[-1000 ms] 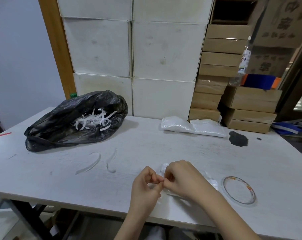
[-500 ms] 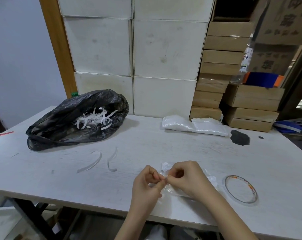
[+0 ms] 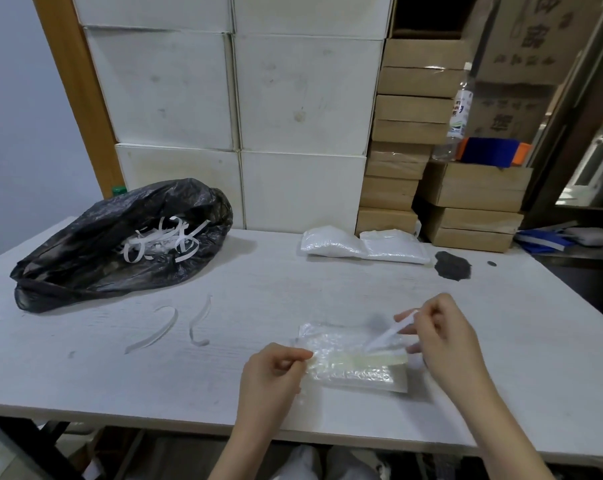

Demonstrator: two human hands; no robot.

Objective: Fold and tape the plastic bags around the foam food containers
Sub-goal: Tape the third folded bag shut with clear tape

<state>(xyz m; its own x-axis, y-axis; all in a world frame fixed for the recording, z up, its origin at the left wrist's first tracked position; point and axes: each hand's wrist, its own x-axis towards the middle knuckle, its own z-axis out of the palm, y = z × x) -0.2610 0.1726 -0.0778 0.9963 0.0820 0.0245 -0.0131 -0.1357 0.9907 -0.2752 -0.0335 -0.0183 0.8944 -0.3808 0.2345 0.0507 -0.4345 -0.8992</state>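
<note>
nearest the camera, the left hand [image 3: 270,372] sits low over the front part of the white table [image 3: 85,375], its thumb and forefinger pinched on the left end of a pale yellowish tape strip [image 3: 359,359]. that strip runs left to right across a clear plastic bag [image 3: 348,362], which lies flat on the table between the two hands with something white and bubbly inside; what it holds cannot be told for sure. to the right and a little farther back, the right hand [image 3: 442,336] has its fingers curled on a narrow white backing strip [image 3: 388,332], which slants down from the fingers to the right part of the tape strip.

left of the bag and somewhat farther off, two curled white strips [image 3: 175,323] lie loose on the table, near each other but apart. beyond them, at the table's left rear, a crumpled black bag [image 3: 102,258] lies open toward the camera with a tangle of white strips in its mouth. at the rear middle, two white wrapped packets [image 3: 362,245] lie side by side, touching, and a dark patch [image 3: 452,265] marks the tabletop just to their right.

behind the table stands a wall of stacked white boxes [image 3: 231,98], with brown cardboard boxes [image 3: 414,133] piled to the right. a clear plastic bottle [image 3: 461,110] stands upright on the lower brown stack, next to a blue and orange object [image 3: 490,156].
</note>
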